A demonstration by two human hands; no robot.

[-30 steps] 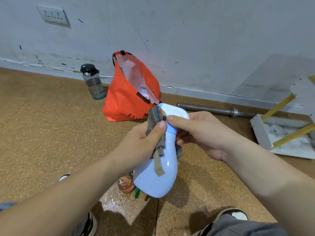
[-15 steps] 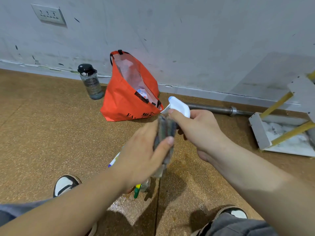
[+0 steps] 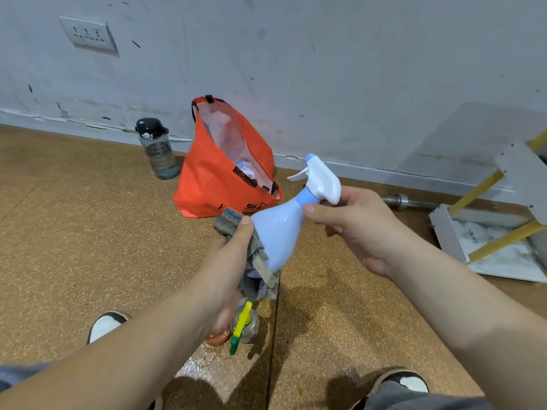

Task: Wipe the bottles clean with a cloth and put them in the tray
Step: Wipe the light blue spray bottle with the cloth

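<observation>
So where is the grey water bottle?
In the head view, the water bottle stands on the floor by the wall, left of the orange bag.

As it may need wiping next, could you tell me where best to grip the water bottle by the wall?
Grip the water bottle round its body, below the black lid, coming from the front: it stands upright and straight-sided, the wall is close behind, and the bag sits beside it.

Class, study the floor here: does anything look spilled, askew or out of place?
Yes. A glossy wet patch spreads over the floor, nearer the camera than the small clear bottle; it looks like spilled liquid.
</observation>
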